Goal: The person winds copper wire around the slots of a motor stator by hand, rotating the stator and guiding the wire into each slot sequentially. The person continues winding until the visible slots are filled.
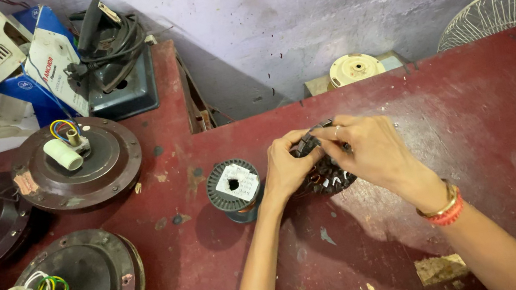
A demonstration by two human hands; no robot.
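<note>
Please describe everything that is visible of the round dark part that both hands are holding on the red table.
The round dark part looks like a motor stator: a ring of dark metal with slots and small pale pieces at its edge. It rests on the worn red table, right of a wire spool. The left hand and right hand cover its upper half, fingers meeting on top. Whether it lies flat or tilted cannot be told.

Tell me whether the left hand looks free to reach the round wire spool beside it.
Probably yes: the left hand sits right next to the grey round wire spool, nothing between, though both hands grip the dark motor winding.
</note>
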